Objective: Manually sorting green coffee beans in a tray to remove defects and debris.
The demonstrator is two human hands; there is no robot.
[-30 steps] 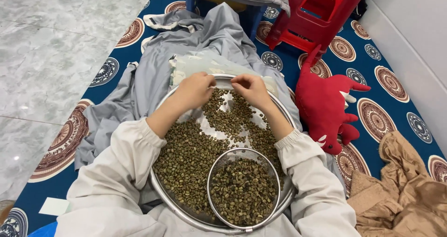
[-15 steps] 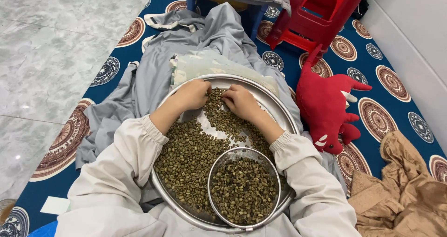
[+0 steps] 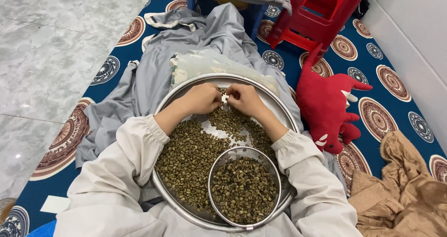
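One round steel tray (image 3: 173, 102) sits on the person's lap, holding one small wire sieve (image 3: 244, 186) at its near right; loose green beans (image 3: 186, 158), too many to count, lie across the tray and fill the sieve; being round, neither has a long axis. Two hands meet at the far rim: the left hand (image 3: 203, 98) and right hand (image 3: 245, 98), fingers curled narrowly on the beans; whether either pinches one I cannot tell. One red plush toy (image 3: 328, 104) lies to the right.

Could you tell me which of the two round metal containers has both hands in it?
The large metal tray; the left hand and right hand are not in the smaller sieve.
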